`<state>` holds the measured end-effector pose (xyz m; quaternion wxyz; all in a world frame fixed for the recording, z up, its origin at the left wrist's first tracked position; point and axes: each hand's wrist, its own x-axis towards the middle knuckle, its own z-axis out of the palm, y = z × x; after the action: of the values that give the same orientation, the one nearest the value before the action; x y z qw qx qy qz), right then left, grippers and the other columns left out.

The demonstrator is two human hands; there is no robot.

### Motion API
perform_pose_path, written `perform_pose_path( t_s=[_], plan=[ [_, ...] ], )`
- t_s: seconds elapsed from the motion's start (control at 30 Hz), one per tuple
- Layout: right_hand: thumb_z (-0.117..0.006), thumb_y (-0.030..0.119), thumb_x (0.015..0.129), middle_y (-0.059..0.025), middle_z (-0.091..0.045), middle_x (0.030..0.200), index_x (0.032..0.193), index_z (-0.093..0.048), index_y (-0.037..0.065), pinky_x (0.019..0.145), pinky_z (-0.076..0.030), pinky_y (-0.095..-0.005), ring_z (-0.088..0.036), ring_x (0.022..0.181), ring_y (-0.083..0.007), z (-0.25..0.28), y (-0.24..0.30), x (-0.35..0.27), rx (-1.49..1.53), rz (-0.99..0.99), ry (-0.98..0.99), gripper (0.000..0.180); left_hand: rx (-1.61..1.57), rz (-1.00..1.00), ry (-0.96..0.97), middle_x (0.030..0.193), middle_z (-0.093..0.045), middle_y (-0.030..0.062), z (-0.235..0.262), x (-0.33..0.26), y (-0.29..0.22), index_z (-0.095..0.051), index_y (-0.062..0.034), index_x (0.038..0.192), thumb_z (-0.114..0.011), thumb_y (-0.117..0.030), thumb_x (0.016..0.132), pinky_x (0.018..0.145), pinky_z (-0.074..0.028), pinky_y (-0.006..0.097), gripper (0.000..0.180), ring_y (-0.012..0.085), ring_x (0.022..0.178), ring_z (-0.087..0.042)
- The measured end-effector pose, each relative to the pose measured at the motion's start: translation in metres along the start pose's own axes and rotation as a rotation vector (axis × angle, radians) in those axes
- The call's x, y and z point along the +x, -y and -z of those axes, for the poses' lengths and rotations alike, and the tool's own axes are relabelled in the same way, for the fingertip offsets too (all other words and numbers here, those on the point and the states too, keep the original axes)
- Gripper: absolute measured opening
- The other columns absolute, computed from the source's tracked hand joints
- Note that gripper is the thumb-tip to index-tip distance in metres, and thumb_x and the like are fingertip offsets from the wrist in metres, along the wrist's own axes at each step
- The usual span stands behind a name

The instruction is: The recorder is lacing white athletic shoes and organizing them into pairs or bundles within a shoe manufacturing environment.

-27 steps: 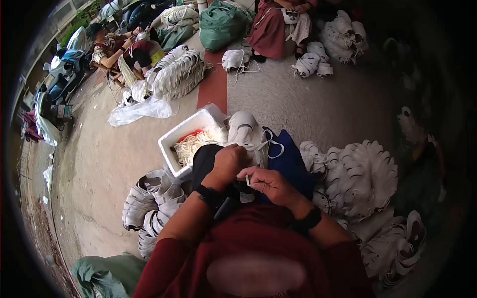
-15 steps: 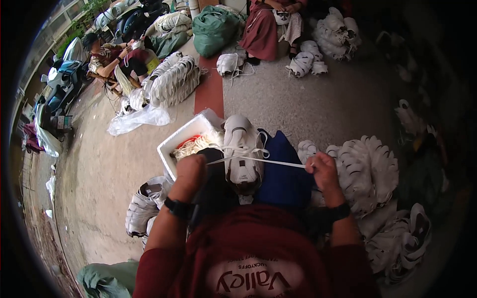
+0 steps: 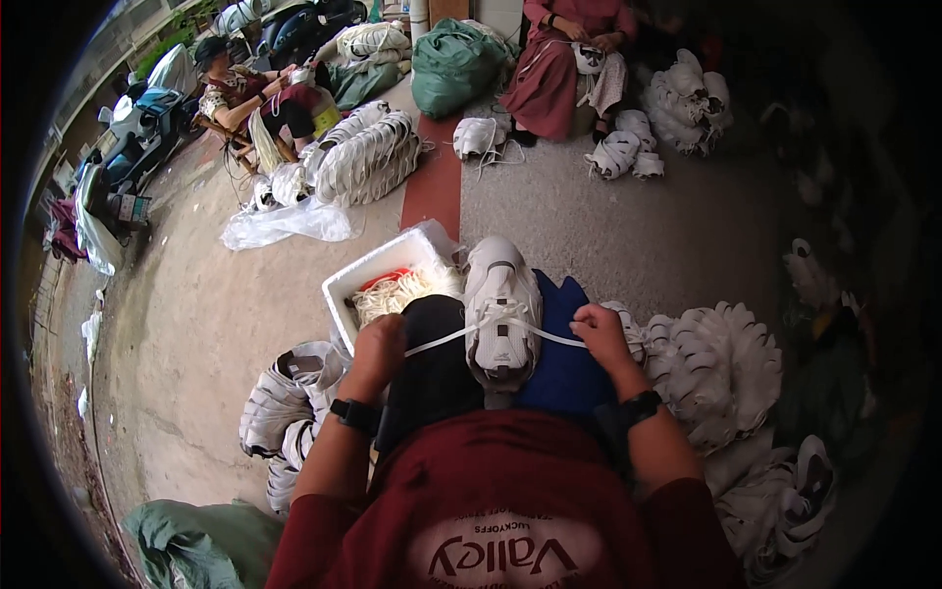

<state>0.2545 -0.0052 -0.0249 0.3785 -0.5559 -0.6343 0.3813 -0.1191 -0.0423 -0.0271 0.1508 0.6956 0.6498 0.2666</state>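
A white sneaker-type shoe (image 3: 498,263) rests on my lap between my thighs, its rounded toe pointing away from me. A flat white shoelace (image 3: 444,343) comes out of its upper and runs to both sides in a shallow arch. My left hand (image 3: 379,355) is closed on the left end of the lace, beside the shoe. To the right, my right hand (image 3: 602,338) pinches the other end between thumb and fingers. Black cloth (image 3: 430,344) covers my left thigh and blue cloth (image 3: 564,324) the right.
A white foam box (image 3: 339,300) holding loose cream laces (image 3: 407,293) stands just past my left hand. Stacked white shoes (image 3: 721,368) lie at my right, more shoes (image 3: 280,407) at my left. Two people sit farther off among shoes, a green sack (image 3: 453,69) and parked scooters (image 3: 142,137).
My right hand has come inward toward the shoe. The lace, earlier looped and drawn straight across, now spreads from the shoe's middle to each hand. The whole view has shifted a little.
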Motion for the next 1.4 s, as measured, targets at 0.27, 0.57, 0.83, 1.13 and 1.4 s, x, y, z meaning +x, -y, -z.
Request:
perform_pose_path(
  t_s=[0.27,0.57,0.83,1.13,1.4],
  plan=[
    [-0.062,0.001,0.073,0.0003,-0.059,0.064,0.076,-0.062,-0.001,0.053,-0.041,-0.0216,-0.05,0.059,-0.0035,-0.082,0.013,0.026,0.072,-0.044,-0.128,0.004,-0.222,-0.216,0.1,0.096,-0.055,0.0153,-0.023,0.028,-0.095,-0.056,-0.0017,0.101,-0.068,-0.011,0.068,0.071,-0.049,0.038,0.036,0.0311,0.081,-0.059],
    [-0.061,0.008,0.078,0.0014,-0.056,0.07,0.075,-0.06,0.0,0.058,-0.038,-0.0197,-0.049,0.063,-0.0044,-0.062,0.018,0.036,0.858,-0.345,0.266,0.008,-0.464,-0.009,0.01,0.088,-0.057,0.0176,-0.054,0.046,-0.067,-0.058,0.0014,0.087,-0.061,-0.007,0.073,0.07,-0.048,0.038,0.016,0.0328,0.078,-0.059],
    [-0.06,0.011,0.079,0.0024,-0.052,0.061,0.067,-0.057,0.001,0.049,-0.034,-0.024,-0.043,0.055,-0.004,-0.081,0.027,0.026,0.6,-0.263,0.027,0.016,-0.877,0.244,0.141,0.069,-0.057,0.0011,-0.06,0.05,-0.064,-0.061,0.0001,0.09,-0.059,-0.012,0.084,0.059,-0.043,0.023,0.014,0.0106,0.059,-0.051],
    [-0.063,0.016,0.077,-0.0144,-0.039,0.053,0.058,-0.044,-0.004,0.045,-0.033,-0.0354,-0.043,0.05,-0.0165,-0.075,0.022,0.025,-0.096,0.02,-0.039,0.033,-1.069,0.467,0.232,0.062,-0.053,-0.0021,-0.064,0.045,-0.068,-0.058,-0.0028,0.067,-0.056,-0.013,0.078,0.054,-0.037,0.02,0.015,0.006,0.056,-0.046],
    [-0.062,0.013,0.076,-0.0149,-0.049,0.053,0.059,-0.053,-0.002,0.047,-0.035,-0.0349,-0.051,0.047,-0.0191,-0.069,0.021,0.023,-0.033,0.021,0.001,0.024,-0.357,0.18,0.003,0.058,-0.057,0.0192,-0.076,0.048,-0.064,-0.055,0.0021,0.061,-0.055,-0.017,0.072,0.056,-0.046,0.04,0.022,0.0339,0.057,-0.058]
  ],
)
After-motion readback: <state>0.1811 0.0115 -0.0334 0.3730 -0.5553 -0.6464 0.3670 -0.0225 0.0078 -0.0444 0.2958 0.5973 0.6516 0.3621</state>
